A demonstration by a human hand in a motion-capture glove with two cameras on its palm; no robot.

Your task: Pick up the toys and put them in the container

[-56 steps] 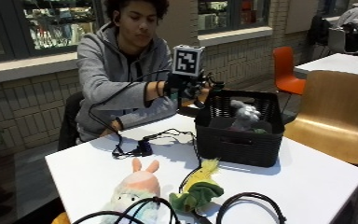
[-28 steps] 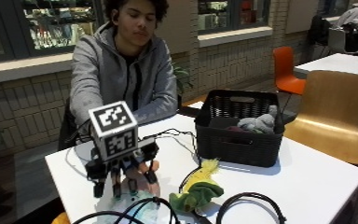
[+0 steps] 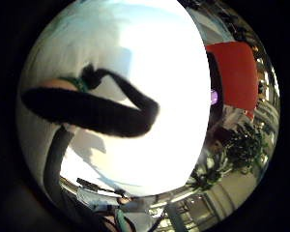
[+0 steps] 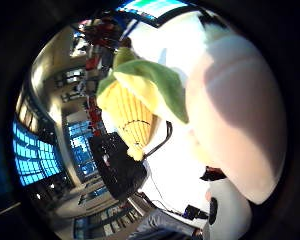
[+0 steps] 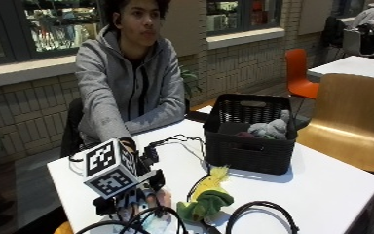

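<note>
Two toys on table: in the outside view a corn plush toy [image 5: 206,197] lies on the white table [image 5: 329,190], yellow body and green leaves; a pale rabbit plush toy [image 5: 156,214] lies just beside it, near the front edge; it is mostly hidden under the hand
Right hand: the gloved right hand [image 5: 138,197] is low over the rabbit plush toy and touches it; if the fingers are apart or clamped on it, I cannot tell
Container: a black plastic basket [image 5: 252,131] stands further back on the table, well apart from the hand; a grey plush toy [image 5: 269,129] sits inside it
Cable: a black cable loop [image 5: 261,214] lies near the corn plush toy
Thumb side palm view: the rabbit plush toy [image 4: 240,120] fills much of the view, so it is close to the palm; the corn plush toy [image 4: 132,107] is beside it; the basket [image 4: 117,167] is behind the corn
Little finger side palm view: the white table [image 3: 164,63] and a black cable [image 3: 92,111] on it; an orange chair [image 3: 237,72] beyond the table edge
</note>
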